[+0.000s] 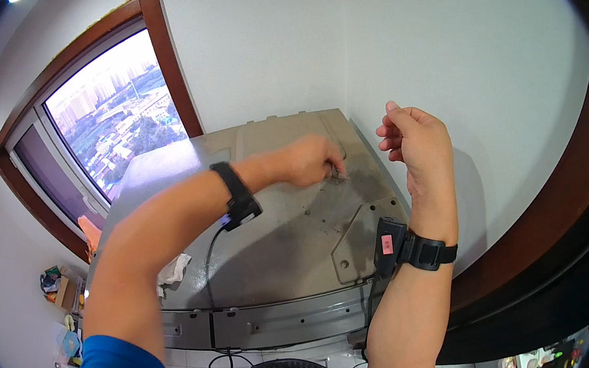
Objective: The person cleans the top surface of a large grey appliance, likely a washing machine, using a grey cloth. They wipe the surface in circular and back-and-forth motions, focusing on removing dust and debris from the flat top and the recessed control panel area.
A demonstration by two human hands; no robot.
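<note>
Before me is the dusty top of a large grey appliance (268, 224), probably a refrigerator, with dark smudges and specks near its back right corner. My left hand (308, 161), blurred by motion, reaches down to a smudged patch with bent fingers. A small greyish bit shows at its fingertips; whether they pinch it is unclear. My right hand (417, 138) is raised over the right edge in front of the wall, thumb against curled fingers, and no object shows in it. Each wrist wears a black strapped device (240, 205) with a cable.
A screwed-down cover plate (357, 251) sits at the top's front right. Crumpled white tissue or cloth (174, 270) lies near the front left. White walls (267, 44) stand behind, with a wood-framed window (169, 66) at left. A cardboard box (66, 293) and tiled floor (187, 360) are below.
</note>
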